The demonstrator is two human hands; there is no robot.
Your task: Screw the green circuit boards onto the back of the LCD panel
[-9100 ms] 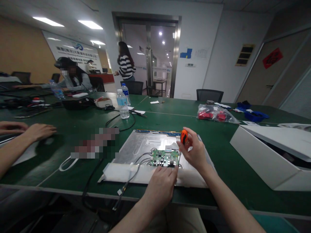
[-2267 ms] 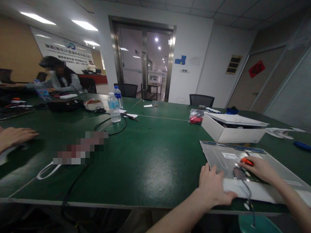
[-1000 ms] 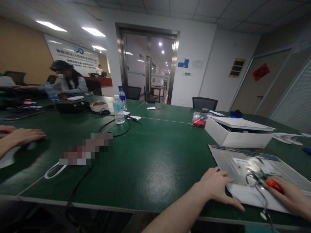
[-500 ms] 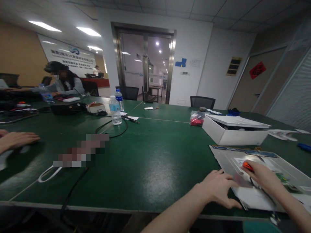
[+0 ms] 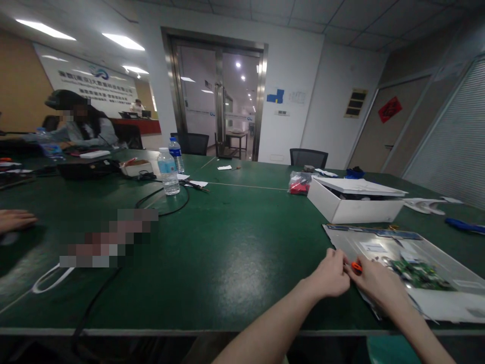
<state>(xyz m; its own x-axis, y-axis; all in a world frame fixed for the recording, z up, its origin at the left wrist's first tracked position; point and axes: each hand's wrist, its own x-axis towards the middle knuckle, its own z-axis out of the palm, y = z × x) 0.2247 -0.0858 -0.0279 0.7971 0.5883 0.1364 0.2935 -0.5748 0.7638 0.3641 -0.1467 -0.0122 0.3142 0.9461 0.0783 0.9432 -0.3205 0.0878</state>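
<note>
While the orange screwdriver (image 5: 356, 266) is gripped in fingers of the right hand (image 5: 375, 284), fingers of the left hand (image 5: 331, 275) are curled beside it; their hold cannot be told.

The middle of the worktop (image 5: 235, 253) lies bare and open. On the right, a metal panel (image 5: 366, 241) and a white box (image 5: 352, 212) behind it block passage. A cable (image 5: 184, 202) and bottle (image 5: 168, 172) sit to the left.

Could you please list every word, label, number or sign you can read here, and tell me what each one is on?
Nothing here reads with certainty.
On the wall banner: a logo and a line of characters, too blurred.
On the red sign on the right-hand door: one dark character, illegible.
On the white label on the metal panel: too small.
On the water bottle: too small.
On the orange screwdriver in the right hand: no marking visible.
</note>
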